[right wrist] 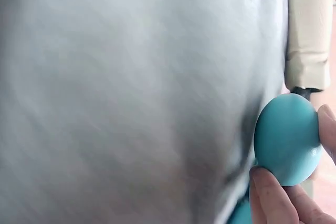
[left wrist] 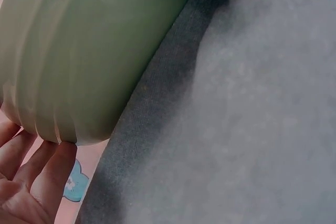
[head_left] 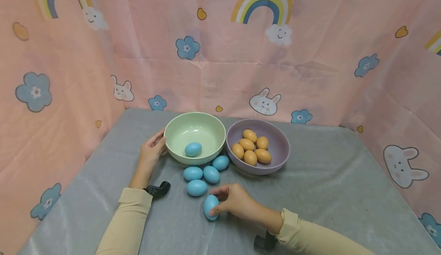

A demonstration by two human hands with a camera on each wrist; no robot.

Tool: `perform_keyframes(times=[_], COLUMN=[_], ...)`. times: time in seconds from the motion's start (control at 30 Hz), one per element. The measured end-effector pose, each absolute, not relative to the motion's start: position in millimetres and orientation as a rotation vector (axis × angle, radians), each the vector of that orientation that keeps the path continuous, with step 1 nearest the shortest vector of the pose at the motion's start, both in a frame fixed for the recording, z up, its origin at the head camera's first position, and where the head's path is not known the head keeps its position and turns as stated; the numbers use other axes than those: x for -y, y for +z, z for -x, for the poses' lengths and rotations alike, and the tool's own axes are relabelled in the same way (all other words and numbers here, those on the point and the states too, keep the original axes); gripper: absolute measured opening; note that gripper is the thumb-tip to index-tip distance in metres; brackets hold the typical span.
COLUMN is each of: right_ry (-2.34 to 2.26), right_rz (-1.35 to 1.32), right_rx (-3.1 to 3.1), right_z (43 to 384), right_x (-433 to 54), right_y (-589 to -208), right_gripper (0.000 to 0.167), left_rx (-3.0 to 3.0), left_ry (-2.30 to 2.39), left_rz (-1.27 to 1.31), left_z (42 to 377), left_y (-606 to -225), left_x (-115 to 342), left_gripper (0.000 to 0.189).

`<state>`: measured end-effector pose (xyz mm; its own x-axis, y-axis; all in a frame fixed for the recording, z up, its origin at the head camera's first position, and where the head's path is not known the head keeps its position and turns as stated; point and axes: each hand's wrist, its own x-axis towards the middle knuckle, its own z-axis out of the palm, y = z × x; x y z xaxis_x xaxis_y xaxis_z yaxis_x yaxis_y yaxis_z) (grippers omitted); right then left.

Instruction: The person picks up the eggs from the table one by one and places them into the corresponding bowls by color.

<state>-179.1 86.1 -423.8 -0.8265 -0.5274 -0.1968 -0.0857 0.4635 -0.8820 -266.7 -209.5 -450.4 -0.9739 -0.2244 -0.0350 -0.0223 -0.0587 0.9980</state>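
My right hand (head_left: 239,201) pinches a blue egg (head_left: 211,207) between thumb and fingers, in front of the other eggs. The right wrist view shows this egg (right wrist: 287,140) with fingertips on opposite sides. My left hand (head_left: 151,149) touches the left side of a light green bowl (head_left: 175,153). In the left wrist view its fairly straight fingers (left wrist: 55,174) rest on the bowl's outer wall; its thumb is not visible there. One blue egg (head_left: 193,149) lies inside the green bowl. Several more blue eggs (head_left: 196,188) lie on the table just in front of it.
A purple bowl (head_left: 280,153) with several brown eggs (head_left: 250,157) stands close to the green bowl's right side. A grey cloth (head_left: 327,193) covers the table. Pink printed curtain (head_left: 220,79) hangs behind and at both sides. Dark straps sit on both wrists.
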Motion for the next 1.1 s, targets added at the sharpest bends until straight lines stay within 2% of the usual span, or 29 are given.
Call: perform_keyframes(times=[0.6, 1.1], right_ry=[-1.309, -1.452], right_rz=[0.466, 0.306], right_rx=[-2.474, -2.549], right_z=[231.4, 289.1], right_x=[-61.2, -42.5], right_y=[-360.8, -358.4], right_gripper=[0.052, 0.049], left_rx=[2.068, 2.032], left_ry=[-2.173, -2.189], left_rz=[-0.275, -0.314], left_z=[266.6, 268.5], left_y=[-447.8, -448.5], left_x=[208.5, 208.8], left_gripper=[0.048, 0.047])
